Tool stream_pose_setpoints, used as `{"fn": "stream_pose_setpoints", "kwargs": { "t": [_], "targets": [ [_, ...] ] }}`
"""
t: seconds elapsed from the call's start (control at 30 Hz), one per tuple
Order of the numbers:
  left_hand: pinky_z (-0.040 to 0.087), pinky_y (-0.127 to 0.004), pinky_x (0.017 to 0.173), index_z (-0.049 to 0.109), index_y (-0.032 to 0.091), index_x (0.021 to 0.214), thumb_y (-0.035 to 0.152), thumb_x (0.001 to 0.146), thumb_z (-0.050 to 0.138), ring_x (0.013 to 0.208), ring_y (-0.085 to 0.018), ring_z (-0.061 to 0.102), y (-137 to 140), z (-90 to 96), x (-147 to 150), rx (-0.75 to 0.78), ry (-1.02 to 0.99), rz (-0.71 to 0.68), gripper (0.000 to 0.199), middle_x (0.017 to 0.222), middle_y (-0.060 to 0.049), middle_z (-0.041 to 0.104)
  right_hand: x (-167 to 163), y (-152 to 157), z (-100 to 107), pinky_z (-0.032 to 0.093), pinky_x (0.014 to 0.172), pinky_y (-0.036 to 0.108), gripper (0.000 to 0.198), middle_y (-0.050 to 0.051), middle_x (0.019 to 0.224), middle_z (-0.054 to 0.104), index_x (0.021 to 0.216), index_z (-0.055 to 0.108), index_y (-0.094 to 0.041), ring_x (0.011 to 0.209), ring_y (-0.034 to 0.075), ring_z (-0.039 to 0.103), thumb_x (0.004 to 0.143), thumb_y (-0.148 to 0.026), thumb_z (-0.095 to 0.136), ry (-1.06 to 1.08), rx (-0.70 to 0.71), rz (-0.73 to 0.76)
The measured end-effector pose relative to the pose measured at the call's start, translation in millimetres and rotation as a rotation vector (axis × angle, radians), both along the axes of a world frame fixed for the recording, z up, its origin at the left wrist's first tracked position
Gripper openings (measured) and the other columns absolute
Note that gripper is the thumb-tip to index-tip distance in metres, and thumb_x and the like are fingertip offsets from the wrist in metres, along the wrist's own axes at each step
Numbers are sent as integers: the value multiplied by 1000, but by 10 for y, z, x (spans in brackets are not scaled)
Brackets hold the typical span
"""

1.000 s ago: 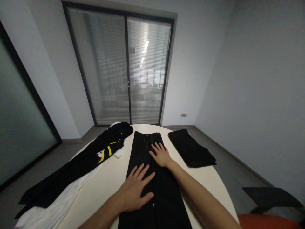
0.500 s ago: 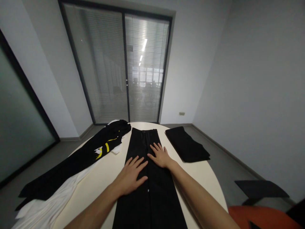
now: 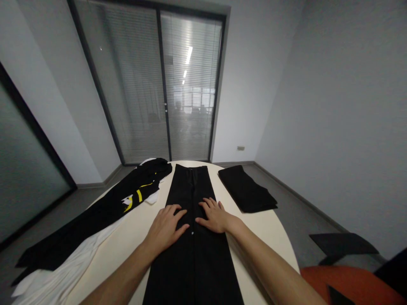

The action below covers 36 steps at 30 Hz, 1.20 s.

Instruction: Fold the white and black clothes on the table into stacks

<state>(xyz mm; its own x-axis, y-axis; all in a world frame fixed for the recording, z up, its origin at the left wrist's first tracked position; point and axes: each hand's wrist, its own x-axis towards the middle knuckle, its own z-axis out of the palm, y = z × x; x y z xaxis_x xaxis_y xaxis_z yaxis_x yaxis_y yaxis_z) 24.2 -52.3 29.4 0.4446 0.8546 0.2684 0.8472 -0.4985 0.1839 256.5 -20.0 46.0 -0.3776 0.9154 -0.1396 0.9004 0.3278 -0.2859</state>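
Black trousers [image 3: 193, 271] lie lengthwise on the round cream table [image 3: 267, 237], waistband at the far end and legs running toward me. My left hand [image 3: 167, 224] rests on their left side, fingers apart and slightly curled over the cloth. On the right side my right hand [image 3: 214, 215] lies palm down with its fingers spread. Neither hand grips anything. A small white speck shows on the fabric between the two hands. The near end of the legs runs out of the frame.
To the right lies a folded black garment [image 3: 246, 190]. Along the left edge are black clothes with yellow marks [image 3: 104, 214] over white cloth [image 3: 76, 258]. An orange chair [image 3: 346, 281] with a black armrest stands at lower right. Beyond the table is a glass partition with blinds [image 3: 136, 97].
Both hands have slid a little toward me along the trousers, the right one more clearly. The left fingers are more bent. The view has shifted slightly.
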Motion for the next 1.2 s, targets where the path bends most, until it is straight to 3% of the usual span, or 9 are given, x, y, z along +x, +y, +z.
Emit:
{"fn": "stream_pose_setpoints", "kwargs": {
  "t": [0.13, 0.23, 0.37, 0.47, 0.6, 0.73, 0.87, 1.0, 1.2],
  "targets": [
    [46, -41, 98, 62, 23, 125, 37, 94, 53, 109, -25, 60, -62, 88, -35, -16, -31, 24, 35, 119, -8, 64, -17, 46, -117, 1, 119, 60, 86, 8, 166, 4, 159, 18, -23, 152, 34, -3, 92, -75, 26, 5, -57, -6],
    [48, -39, 95, 64, 24, 123, 34, 94, 50, 106, -24, 61, -153, 145, -84, -28, -33, 9, 33, 116, -8, 64, 4, 178, -191, -2, 119, 60, 82, 7, 166, 8, 158, 21, -25, 152, 33, -3, 93, -75, 23, 26, 24, -19],
    [46, -41, 102, 62, 26, 128, 39, 92, 53, 119, -26, 58, -225, 115, -102, -80, -18, -36, 40, 130, -7, 62, 37, 318, -145, 5, 119, 55, 67, 7, 165, 18, 149, 42, -28, 152, 31, 7, 95, -67, 36, 46, 248, -34],
    [34, -48, 115, 53, 29, 141, 49, 90, 56, 142, -32, 38, -198, 7, -93, -114, 19, -77, 55, 152, -6, 46, 25, 292, -26, 21, 117, 47, 51, 10, 156, 36, 137, 56, -25, 143, 30, 30, 98, -55, 43, 59, 390, -41],
    [28, -52, 118, 49, 31, 145, 54, 92, 53, 146, -32, 31, -68, -97, -57, -100, 25, -57, 58, 157, -5, 40, -6, 99, 45, 32, 112, 46, 56, 12, 149, 46, 139, 55, -24, 135, 30, 42, 99, -58, 36, 81, 218, -24],
    [35, -48, 114, 58, 25, 136, 47, 90, 58, 135, -30, 46, 24, -49, -9, 14, -23, 4, 51, 144, -9, 54, -25, -12, -54, 11, 120, 54, 79, 7, 165, 16, 157, 26, -25, 152, 33, 8, 94, -72, 27, 42, -13, 59],
    [40, -44, 111, 60, 24, 132, 41, 94, 54, 129, -26, 52, -78, 81, -37, -16, -87, -108, 42, 138, -8, 59, -58, 80, -177, 4, 121, 52, 78, 4, 166, 10, 158, 22, -26, 153, 30, 2, 95, -72, 23, 56, 63, 34],
    [25, -55, 120, 42, 34, 148, 47, 88, 62, 148, -32, 25, -268, 151, -100, -211, -25, -372, 65, 159, -4, 36, -78, 173, -226, 6, 122, 52, 76, 4, 165, 16, 157, 27, -27, 152, 29, 7, 96, -71, 22, 70, 135, 33],
    [19, -60, 120, 35, 39, 152, 47, 84, 65, 150, -35, 16, -321, 153, -100, -324, 21, -378, 75, 163, -3, 26, -21, 66, -118, 16, 121, 49, 64, 7, 161, 29, 151, 40, -23, 150, 29, 19, 99, -60, 34, 127, 210, 100]
  ]
}}
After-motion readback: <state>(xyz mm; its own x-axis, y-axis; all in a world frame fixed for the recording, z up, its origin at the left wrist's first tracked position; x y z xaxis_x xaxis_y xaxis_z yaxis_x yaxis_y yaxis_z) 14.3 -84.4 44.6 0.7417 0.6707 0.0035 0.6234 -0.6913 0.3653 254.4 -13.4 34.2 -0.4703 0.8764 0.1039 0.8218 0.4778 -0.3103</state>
